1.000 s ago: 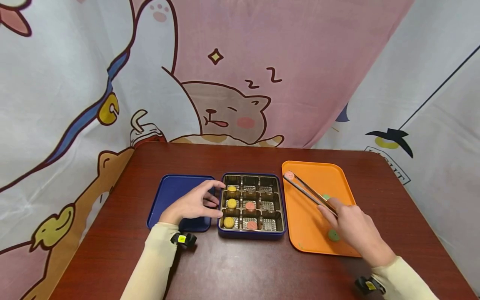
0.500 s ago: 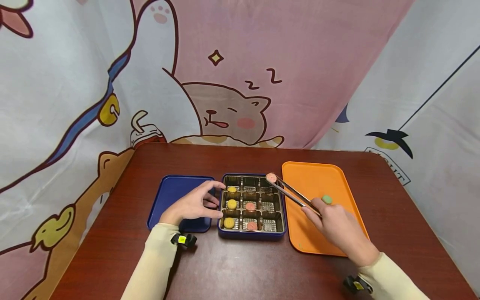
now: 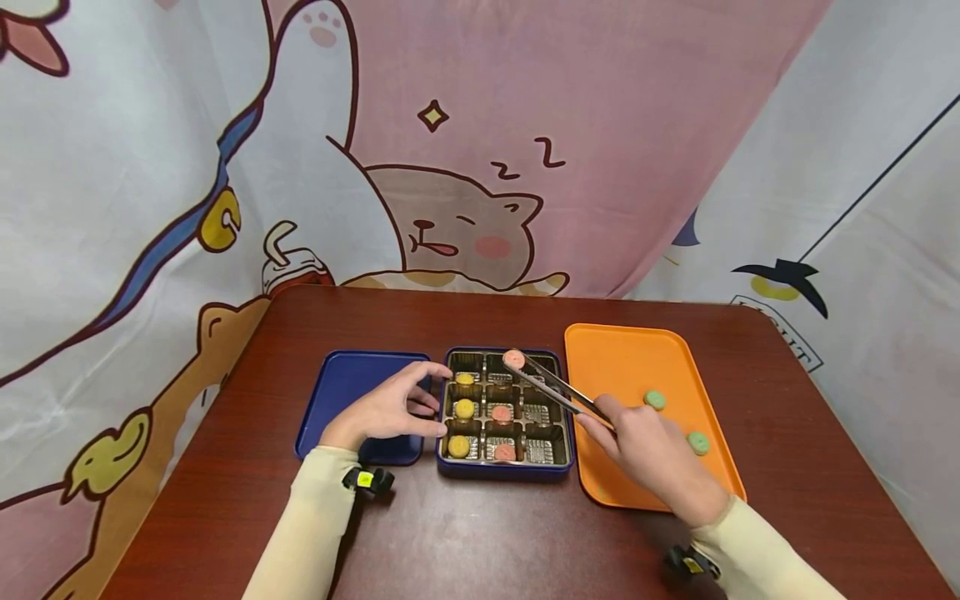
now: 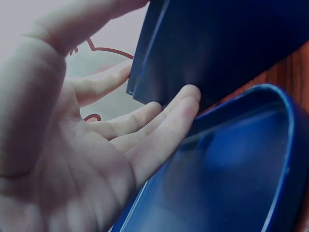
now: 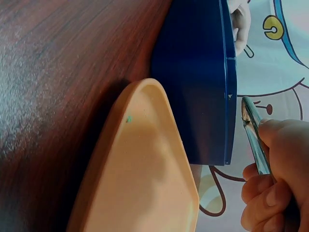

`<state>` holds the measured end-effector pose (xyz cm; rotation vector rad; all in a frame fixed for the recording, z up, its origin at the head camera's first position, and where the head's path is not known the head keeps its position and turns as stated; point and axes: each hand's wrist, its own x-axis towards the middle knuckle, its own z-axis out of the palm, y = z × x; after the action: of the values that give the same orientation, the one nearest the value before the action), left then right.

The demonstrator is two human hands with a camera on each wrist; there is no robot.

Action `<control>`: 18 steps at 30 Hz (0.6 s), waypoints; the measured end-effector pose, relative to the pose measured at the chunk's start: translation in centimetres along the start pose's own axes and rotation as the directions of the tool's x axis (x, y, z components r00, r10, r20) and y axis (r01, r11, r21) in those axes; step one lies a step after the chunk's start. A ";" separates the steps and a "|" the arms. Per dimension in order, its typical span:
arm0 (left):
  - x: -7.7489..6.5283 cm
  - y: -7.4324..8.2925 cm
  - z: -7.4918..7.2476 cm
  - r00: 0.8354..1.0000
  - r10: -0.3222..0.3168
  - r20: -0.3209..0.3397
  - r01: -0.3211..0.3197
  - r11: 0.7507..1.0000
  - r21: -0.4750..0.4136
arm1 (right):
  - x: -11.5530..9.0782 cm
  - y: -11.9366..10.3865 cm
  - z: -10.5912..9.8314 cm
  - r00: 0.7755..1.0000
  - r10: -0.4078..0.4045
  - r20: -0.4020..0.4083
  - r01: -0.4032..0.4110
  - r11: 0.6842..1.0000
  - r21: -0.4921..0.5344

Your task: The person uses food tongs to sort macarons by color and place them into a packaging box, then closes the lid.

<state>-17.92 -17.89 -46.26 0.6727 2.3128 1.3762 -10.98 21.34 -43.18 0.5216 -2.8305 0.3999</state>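
Hands low in frame, over a dark wooden table. Left hand loosely spread, fingertips touching the left wall of a blue compartment box, holding nothing, resting partly over a blue lid just left of the box. Right hand curled around metal tongs, angled over the box. Tong tips pinching a pink round sweet above the back middle compartment. Right of the box, nearly touching it, an orange tray with two green sweets near its right edge. Bare tabletop beyond, up to a cartoon curtain.
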 end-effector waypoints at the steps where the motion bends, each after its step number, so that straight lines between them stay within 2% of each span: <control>1: 0.0 0.0 0.0 1.000 -0.001 0.000 0.001 1.000 0.000 | 0.0 0.0 0.0 1.000 -0.005 -0.006 0.005 1.000 -0.002; 6: 0.0 0.1 0.0 1.000 -0.005 -0.002 0.005 1.000 -0.001 | 0.1 -0.3 0.2 1.000 -0.022 -0.020 0.022 1.000 -0.006; 18: -0.1 0.1 0.0 1.000 -0.010 -0.002 0.010 1.000 -0.001 | 0.0 -0.4 0.4 1.000 -0.011 0.004 0.011 1.000 -0.001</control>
<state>-17.87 -17.91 -46.16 0.6589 2.3133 1.3739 -10.89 20.89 -43.46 0.5380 -2.8303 0.3961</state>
